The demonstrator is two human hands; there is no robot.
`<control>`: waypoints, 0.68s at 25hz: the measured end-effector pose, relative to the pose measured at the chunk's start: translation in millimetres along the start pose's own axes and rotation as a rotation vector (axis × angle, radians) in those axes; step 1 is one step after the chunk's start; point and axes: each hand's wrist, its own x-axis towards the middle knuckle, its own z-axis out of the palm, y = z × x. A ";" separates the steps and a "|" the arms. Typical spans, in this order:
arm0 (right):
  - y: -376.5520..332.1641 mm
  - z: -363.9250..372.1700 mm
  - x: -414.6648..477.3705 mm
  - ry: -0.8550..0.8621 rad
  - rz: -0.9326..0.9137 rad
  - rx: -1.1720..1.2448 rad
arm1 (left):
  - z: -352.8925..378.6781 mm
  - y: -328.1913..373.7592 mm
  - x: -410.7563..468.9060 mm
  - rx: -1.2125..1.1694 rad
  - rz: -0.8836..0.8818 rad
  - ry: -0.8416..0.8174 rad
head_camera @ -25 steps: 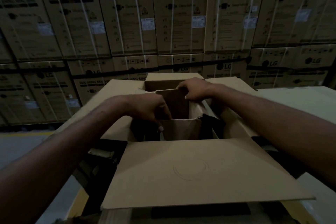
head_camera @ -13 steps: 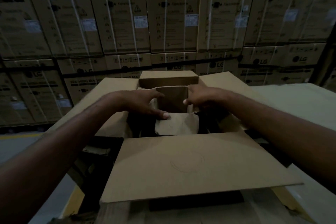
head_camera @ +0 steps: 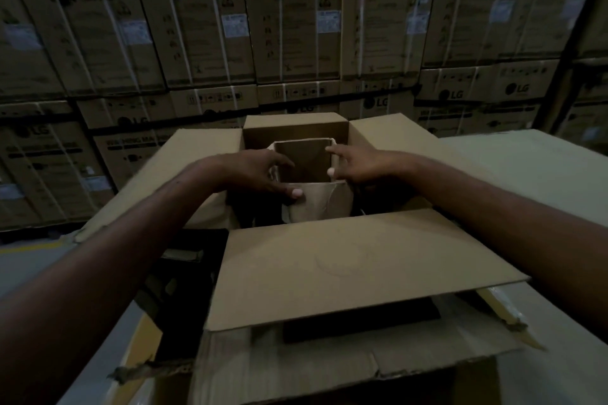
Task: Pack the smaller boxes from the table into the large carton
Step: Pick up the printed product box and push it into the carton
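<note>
Your left hand [head_camera: 260, 174] pinches the smaller box [head_camera: 316, 205] at nine o'clock, right hand [head_camera: 357, 164] at three, fingers curled. That two-sided grip likely steadies it inside the large carton [head_camera: 345, 260].

Large carton [head_camera: 345, 260]: brown, four flaps folded out, near flap towards camera.
Small box [head_camera: 316, 207]: open-topped, inside large carton, near flap bent outward.
Left hand [head_camera: 260, 174]: grips small box's left wall, thumb on near flap.
Right hand [head_camera: 358, 164]: pinches right wall, thumb inside.
Washing-machine cartons [head_camera: 289, 20]: strapped, stacked behind.
</note>
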 end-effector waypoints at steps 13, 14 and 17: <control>25.0 10.5 -121.4 0.387 -0.242 0.039 | 47.1 54.4 -94.0 -0.046 0.088 0.122; 30.4 13.5 -131.2 0.384 -0.260 0.037 | 56.3 61.4 -102.7 -0.067 0.073 0.130; 40.8 16.7 -150.4 0.392 -0.326 0.033 | 79.7 76.9 -125.8 -0.164 0.009 0.281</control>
